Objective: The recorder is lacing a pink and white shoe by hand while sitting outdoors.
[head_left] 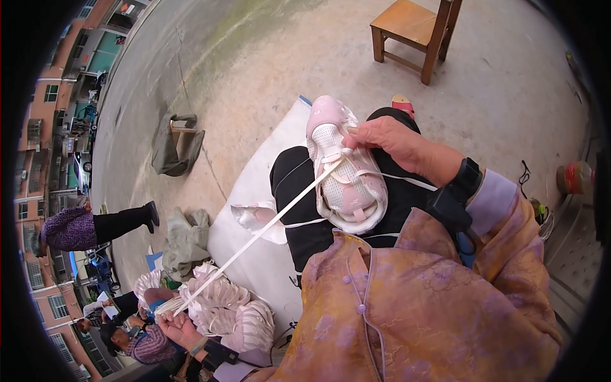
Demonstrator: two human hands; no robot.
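A pink and white sneaker [356, 191] lies across my lap, its toe pointing away from me. From its lacing area a flat whitish shoelace [267, 226] runs taut down to the left. My left hand [181, 330] is closed on the lace's far part, where several pale strands bunch together. My right hand [389, 141] pinches at the right side of the shoe's lacing, by the tongue; what sits between its fingertips is too small to make out. Beside my left hand are bundled pink and white shoe pieces [219, 299].
A white sheet [254, 172] lies under my legs, with a loose pale piece [258, 219] on it. Ahead right stands a wooden chair [404, 25]. Left are a green cloth-covered box [178, 143], a crumpled grey sack [184, 239], a standing person [76, 229] and other people [149, 344].
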